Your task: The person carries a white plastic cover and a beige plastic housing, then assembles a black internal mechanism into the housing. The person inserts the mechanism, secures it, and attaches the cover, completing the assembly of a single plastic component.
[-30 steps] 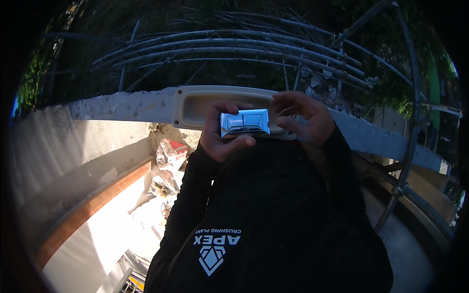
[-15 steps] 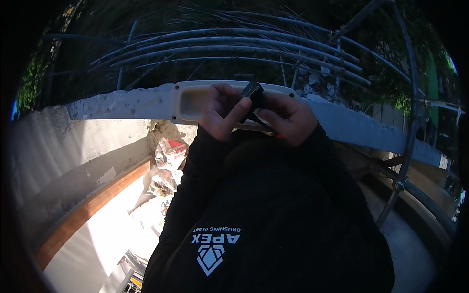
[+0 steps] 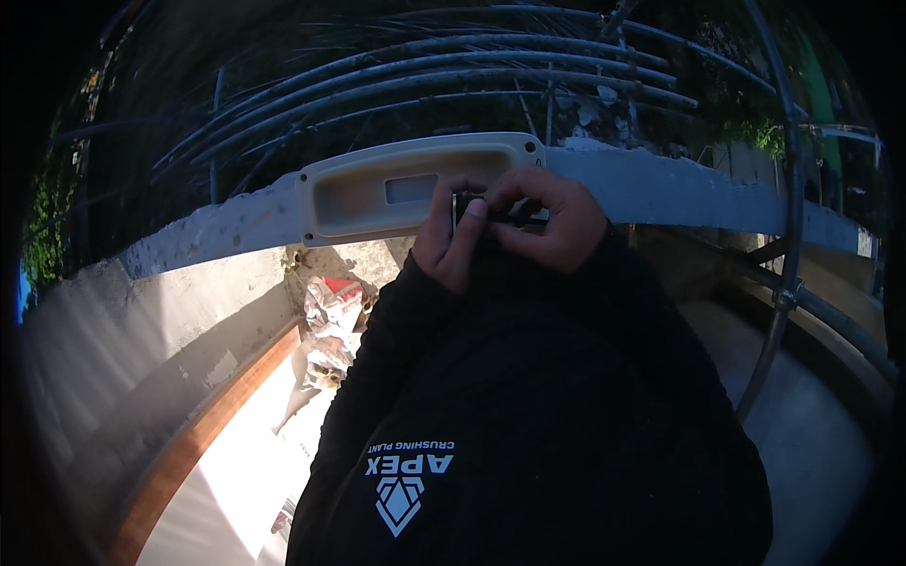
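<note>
My left hand (image 3: 447, 241) is closed, thumb and fingers pinching a small dark boxy piece (image 3: 461, 204) with a shiny edge. Its exact kind does not show, as my fingers cover most of it. Right beside it, my right hand (image 3: 571, 219) has its fingers curled and pressed together against the far side of the piece; whatever lies between those fingertips is too dark to make out. Just beyond my hands, a long beige plastic housing (image 3: 330, 219) with a recessed middle, a rectangular cut-out and corner holes rests on the wall top. My hands hide its near right part.
The rough grey wall top (image 3: 222, 229) runs across in front of me. Past it lie several scaffold pipes (image 3: 453, 60), and an upright pole (image 3: 792, 189) stands at right. Crumpled bags (image 3: 334, 311) lie below left, near a reddish-brown strip (image 3: 193, 453).
Both hands have come slightly nearer my body, and the dark piece is lower and more covered. The housing now appears tilted, its left side lower, with its cut-out uncovered.
</note>
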### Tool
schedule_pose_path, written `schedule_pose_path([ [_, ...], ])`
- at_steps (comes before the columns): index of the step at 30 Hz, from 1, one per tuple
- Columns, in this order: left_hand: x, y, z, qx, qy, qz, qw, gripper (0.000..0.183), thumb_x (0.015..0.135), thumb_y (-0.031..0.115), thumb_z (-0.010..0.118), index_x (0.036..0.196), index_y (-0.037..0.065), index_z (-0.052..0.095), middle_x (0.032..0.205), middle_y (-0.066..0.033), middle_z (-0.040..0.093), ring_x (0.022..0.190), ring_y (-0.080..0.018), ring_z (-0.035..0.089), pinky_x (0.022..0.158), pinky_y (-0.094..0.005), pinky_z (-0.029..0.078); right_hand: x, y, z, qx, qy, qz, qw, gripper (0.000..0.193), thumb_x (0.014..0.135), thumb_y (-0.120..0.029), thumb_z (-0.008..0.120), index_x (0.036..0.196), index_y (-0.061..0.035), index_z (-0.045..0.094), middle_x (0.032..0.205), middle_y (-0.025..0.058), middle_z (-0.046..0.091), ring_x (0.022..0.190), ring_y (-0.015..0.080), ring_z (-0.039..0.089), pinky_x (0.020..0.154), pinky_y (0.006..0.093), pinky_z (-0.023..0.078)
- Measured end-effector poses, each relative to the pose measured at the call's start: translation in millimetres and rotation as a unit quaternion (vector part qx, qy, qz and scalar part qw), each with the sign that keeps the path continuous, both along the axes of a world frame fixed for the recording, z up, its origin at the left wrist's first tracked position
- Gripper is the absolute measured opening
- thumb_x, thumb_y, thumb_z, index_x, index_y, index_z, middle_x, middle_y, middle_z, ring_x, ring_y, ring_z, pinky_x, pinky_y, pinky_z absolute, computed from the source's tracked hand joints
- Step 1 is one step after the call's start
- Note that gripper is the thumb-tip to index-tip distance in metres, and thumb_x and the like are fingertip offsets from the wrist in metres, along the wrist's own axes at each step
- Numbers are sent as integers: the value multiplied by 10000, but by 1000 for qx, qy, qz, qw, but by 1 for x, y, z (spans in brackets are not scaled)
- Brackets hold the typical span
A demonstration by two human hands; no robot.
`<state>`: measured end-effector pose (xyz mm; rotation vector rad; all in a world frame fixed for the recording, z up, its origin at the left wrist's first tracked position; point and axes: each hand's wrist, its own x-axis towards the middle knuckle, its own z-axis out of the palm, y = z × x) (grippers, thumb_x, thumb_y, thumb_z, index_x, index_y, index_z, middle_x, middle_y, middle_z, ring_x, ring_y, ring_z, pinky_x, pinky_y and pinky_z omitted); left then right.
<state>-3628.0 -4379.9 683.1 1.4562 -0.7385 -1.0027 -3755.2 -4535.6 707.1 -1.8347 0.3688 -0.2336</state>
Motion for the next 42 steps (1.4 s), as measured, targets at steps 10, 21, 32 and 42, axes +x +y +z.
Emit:
schedule_pose_path([
  [10, -15, -1, 2, 24, -103, -52, 993, 338, 1079, 231, 457, 1357, 39, 453, 1058, -145, 613, 979, -219, 614, 896, -349, 477, -32, -3, -13, 197, 126, 2, 972, 298, 974, -225, 714, 1184, -22, 653, 1059, 68, 712, 948, 131, 686, 830, 301, 552],
  [21, -23, -8, 6, 42, -89, -103, 990, 317, 1091, 215, 424, 1361, 53, 455, 1086, -129, 612, 1024, -199, 594, 930, -333, 458, -52, 3, -26, 280, 54, -29, 958, 360, 992, -243, 696, 1235, -6, 576, 1112, 125, 690, 1025, 180, 682, 906, 338, 565],
  [32, -26, -13, 3, 42, -98, -135, 985, 329, 1096, 231, 433, 1358, 31, 441, 1064, -125, 627, 993, -187, 620, 904, -333, 480, -62, 11, -37, 372, 9, -91, 924, 336, 1012, -223, 667, 1256, -28, 543, 1144, 82, 653, 991, 128, 649, 861, 304, 548],
  [42, -25, -16, 3, 35, -93, -151, 984, 329, 1096, 231, 434, 1356, 31, 455, 1055, -117, 621, 986, -176, 600, 903, -316, 470, -68, 13, -37, 427, 17, -110, 897, 333, 1026, -204, 646, 1287, -35, 524, 1159, 74, 646, 1011, 137, 646, 891, 304, 541],
])
